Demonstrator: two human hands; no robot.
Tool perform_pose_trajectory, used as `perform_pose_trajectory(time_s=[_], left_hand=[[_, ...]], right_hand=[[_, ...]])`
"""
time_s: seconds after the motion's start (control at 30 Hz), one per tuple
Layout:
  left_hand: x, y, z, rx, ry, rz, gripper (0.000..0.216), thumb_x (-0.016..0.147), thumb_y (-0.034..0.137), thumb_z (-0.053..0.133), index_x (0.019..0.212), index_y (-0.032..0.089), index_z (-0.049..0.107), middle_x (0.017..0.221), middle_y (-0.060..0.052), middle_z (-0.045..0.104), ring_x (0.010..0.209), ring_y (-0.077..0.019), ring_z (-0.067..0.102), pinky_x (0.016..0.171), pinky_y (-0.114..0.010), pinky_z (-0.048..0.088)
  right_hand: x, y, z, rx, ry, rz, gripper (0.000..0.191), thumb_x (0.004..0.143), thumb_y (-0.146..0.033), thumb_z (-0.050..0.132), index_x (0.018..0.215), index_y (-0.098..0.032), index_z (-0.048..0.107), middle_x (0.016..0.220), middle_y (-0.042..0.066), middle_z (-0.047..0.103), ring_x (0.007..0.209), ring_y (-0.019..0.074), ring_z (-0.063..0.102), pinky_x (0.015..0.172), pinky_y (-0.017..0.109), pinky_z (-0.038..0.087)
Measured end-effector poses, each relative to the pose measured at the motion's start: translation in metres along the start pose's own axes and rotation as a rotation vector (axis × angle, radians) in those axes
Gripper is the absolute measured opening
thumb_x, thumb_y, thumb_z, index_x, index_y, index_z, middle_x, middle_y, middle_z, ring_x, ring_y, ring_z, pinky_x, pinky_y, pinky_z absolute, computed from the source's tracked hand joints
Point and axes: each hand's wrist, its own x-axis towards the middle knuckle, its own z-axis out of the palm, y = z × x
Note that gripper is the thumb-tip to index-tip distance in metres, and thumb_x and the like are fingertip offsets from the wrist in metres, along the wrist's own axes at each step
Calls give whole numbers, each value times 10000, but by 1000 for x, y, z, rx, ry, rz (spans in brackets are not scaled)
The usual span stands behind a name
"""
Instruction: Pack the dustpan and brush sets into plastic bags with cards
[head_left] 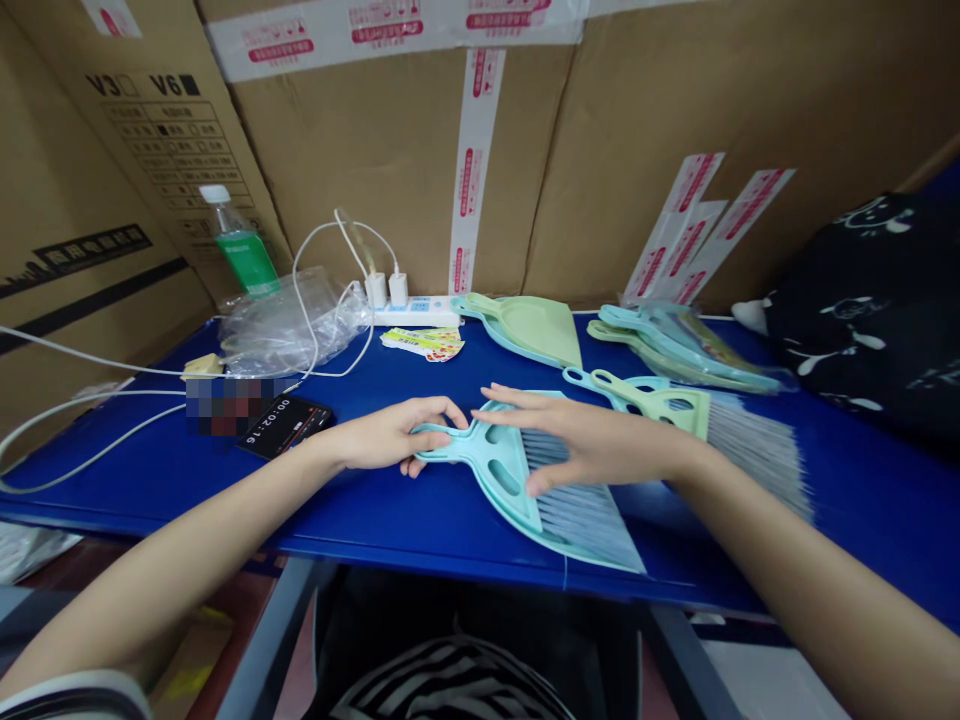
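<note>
A light-blue hand brush (531, 492) with grey bristles lies in a matching light-blue dustpan (628, 556), their handles together at the left. My left hand (382, 432) is closed around both handles, thumb on top. Over the brush head and bristles rests my right hand (592, 437), fingers spread, gripping nothing. Just beyond that hand lie a green hand brush (694, 412) and a second blue brush (577, 377), partly covered by it.
Green and blue dustpans (532, 325) lie at the back, with a bagged set (690, 345) to their right. A power strip (420, 312), stickers (425, 343), phone (289, 425), plastic bags (285, 325) and bottle (244, 250) occupy the left. Cardboard (375, 150) walls the back; a black patterned bag (870, 300) sits right.
</note>
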Motion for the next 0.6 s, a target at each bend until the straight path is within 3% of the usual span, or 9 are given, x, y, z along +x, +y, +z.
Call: perform_pose_trajectory(time_s=[0.1,0.2,0.43,0.6], left_hand=[[-1,1,-2,14,-15,-3,244,907,377,496,1062,189,484,741,59,496,513,-49,490,473,-183,406],[-2,2,-2,34,-17,-5,221,914,339,469,1068,182,492,737,53,483,554,-61,504,483,-179,415],[-2,7,-1,88,15,-45,199,906,255,403,1063,182,502,736,51,464,570,-70,494,516,-190,427],[-4,10,-2,327,121,-23,213,872,204,390,1014,177,546,747,40,490,589,-89,481,580,-224,423]], right_hand=[[3,9,2,-176,209,11,560,904,-479,528,1409,-241,481,1421,117,521,1303,267,474,1055,454,397],[7,17,3,-361,320,71,406,959,-299,400,1296,-194,601,1230,118,668,1113,251,620,935,428,496],[8,18,2,-470,258,275,456,923,-161,330,1291,-151,600,1207,119,676,1095,246,631,839,365,540],[7,18,1,-508,215,398,495,887,-117,347,1324,-166,574,1252,120,653,1121,260,620,847,380,541]])
